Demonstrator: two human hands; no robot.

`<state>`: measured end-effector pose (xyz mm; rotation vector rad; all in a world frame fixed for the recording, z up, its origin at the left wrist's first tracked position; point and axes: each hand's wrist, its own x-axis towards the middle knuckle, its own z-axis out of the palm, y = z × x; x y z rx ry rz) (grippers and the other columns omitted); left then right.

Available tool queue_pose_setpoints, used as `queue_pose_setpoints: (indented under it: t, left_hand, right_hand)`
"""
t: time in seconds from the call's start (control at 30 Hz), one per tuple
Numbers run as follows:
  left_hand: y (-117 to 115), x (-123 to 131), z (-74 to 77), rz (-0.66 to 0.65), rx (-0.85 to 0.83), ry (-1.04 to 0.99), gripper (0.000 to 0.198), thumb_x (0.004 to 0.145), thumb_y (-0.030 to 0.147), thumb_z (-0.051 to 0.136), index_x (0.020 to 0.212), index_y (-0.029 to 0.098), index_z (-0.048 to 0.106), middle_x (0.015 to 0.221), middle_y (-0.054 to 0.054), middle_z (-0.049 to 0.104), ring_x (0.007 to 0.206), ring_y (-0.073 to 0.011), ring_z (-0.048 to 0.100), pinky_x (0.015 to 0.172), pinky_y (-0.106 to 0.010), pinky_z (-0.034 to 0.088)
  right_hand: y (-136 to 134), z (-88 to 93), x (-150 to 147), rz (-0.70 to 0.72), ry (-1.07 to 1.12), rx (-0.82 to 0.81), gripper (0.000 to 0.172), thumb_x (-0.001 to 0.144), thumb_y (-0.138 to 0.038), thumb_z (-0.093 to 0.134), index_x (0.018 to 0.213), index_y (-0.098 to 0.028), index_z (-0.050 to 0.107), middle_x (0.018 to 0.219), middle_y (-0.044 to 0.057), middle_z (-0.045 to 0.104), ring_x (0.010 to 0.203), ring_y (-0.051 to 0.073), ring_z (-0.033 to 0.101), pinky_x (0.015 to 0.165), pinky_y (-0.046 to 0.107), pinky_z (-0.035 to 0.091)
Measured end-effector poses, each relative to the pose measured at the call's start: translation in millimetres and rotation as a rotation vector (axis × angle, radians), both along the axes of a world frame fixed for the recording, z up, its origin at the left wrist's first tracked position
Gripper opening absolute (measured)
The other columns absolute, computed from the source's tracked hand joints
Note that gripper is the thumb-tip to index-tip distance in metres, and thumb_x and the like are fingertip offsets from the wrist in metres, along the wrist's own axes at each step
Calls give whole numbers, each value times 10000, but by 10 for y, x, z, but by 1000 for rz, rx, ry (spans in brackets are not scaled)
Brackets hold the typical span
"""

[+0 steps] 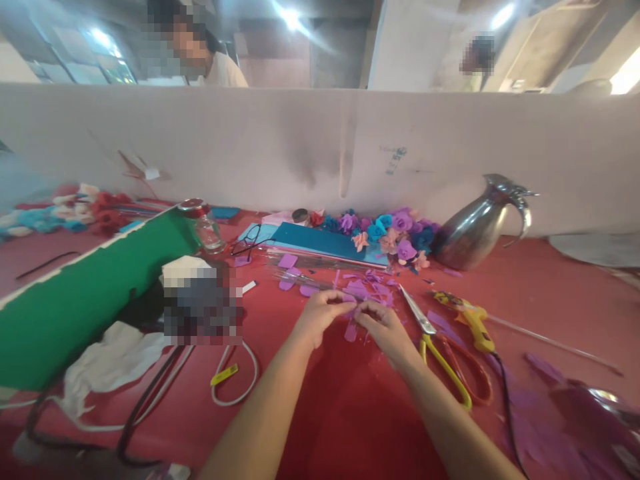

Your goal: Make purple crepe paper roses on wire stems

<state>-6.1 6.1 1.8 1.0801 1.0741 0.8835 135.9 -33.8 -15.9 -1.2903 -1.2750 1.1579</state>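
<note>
Purple foam petal [356, 309] (small, held)

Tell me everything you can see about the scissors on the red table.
The scissors lie flat on the red table, metal blades shut and pointing away toward the purple scraps. One handle loop is yellow, the other orange-red, seemingly plastic. They rest just right of the right hand, which isn't gripping them, with a yellow glue gun beyond.
</note>
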Motion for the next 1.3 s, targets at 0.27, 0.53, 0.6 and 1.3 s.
queue_pose_setpoints:
  t: [0.27,0.53,0.6,1.3]
  left_hand:
    - [43,-56,10,29,-49,-12,291,529,381,798,690,161,694,503,40,515,439,-49,293,456,-232,188]
    - [105,-94,-64,82,30,46,276,574,344,756,802,189,741,798,-43,705,695,-149,574,668,-264,392]
    - [126,-114,-79,146,93,131,187,584,304,734,729,186,737,818,-53,715,792,-186,601,771,-296,407]
    - [77,-72,-175,-152,109,491,160,555,227,734,706,176,719,678,-27,688,699,-198,602,689,-299,428]
  right_hand:
    - [14,15,-9,-33,57,11,182,745,-371,588,702,-194,585,621,-2,595,596,143,546,603,270,413]
    - [77,-15,168,-230,-248,35,151,759,-332,537,751,-206,619,651,18,633,634,184,577,638,303,443]
    - [107,-29,299,-434,-561,127,208,729,-244,547,911,-204,638,794,53,658,755,224,581,721,345,437]
    - [81,-82,313,-187,-1106,73,119,739,-216,587,751,-217,705,839,88,682,859,258,538,730,340,368]
